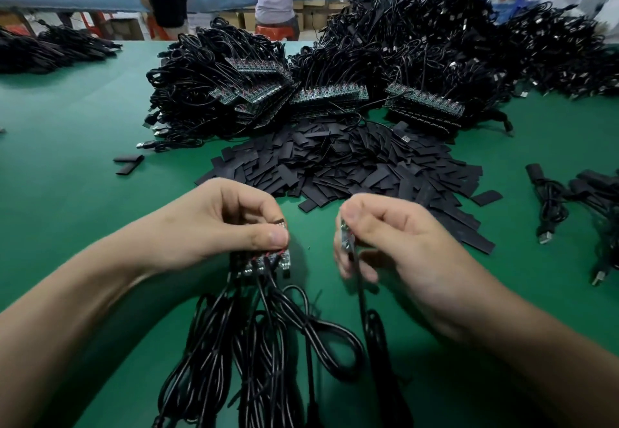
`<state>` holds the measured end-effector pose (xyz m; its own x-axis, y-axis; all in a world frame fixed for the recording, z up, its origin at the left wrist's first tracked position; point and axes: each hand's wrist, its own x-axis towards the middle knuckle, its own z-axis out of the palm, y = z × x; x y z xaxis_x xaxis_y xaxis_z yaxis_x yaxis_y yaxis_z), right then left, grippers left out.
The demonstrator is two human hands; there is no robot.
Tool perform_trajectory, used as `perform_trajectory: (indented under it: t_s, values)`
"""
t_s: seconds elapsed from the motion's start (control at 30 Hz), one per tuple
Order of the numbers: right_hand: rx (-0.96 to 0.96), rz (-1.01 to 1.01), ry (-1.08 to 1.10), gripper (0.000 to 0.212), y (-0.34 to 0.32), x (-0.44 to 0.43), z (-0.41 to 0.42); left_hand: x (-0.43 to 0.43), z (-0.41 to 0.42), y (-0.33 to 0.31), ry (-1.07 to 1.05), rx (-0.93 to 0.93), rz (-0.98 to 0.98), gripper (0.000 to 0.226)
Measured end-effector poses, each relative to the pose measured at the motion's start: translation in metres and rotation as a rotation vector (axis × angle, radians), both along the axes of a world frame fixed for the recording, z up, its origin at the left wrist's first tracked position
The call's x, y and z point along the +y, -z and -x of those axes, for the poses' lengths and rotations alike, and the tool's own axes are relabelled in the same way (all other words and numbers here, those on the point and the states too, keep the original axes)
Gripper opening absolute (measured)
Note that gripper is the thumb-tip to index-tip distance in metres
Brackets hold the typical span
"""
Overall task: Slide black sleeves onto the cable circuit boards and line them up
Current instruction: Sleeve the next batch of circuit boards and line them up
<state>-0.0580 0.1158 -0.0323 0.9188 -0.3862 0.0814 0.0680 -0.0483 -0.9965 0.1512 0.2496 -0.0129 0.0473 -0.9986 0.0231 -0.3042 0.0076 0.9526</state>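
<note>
My left hand (231,223) pinches a joined strip of several small circuit boards (268,262), whose black cables (261,344) hang down toward me over the green table. My right hand (395,246) pinches a single circuit board (345,236), held upright and apart from the strip, with its own black cable (371,327) trailing below. A big loose heap of flat black sleeves (351,166) lies just beyond both hands. No sleeve is on either held board.
Behind the sleeves rise tall stacks of board strips with coiled cables (254,89). More cable piles lie at the far left (57,49) and far right (552,52). Sleeved cables (552,200) rest at the right edge. Two stray sleeves (129,163) lie left. People stand at a back table.
</note>
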Motion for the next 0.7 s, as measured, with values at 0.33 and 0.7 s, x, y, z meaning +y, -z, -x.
perform_trajectory:
  t_s: [0.33,0.7]
  values:
    - [0.09,-0.078,0.155,0.037,0.004,-0.006,0.004,-0.004,-0.013,0.008,-0.364,-0.858,0.038,0.043]
    - [0.164,-0.072,0.101,0.028,0.007,-0.003,-0.001,-0.008,-0.004,0.013,-0.375,-0.739,0.109,0.015]
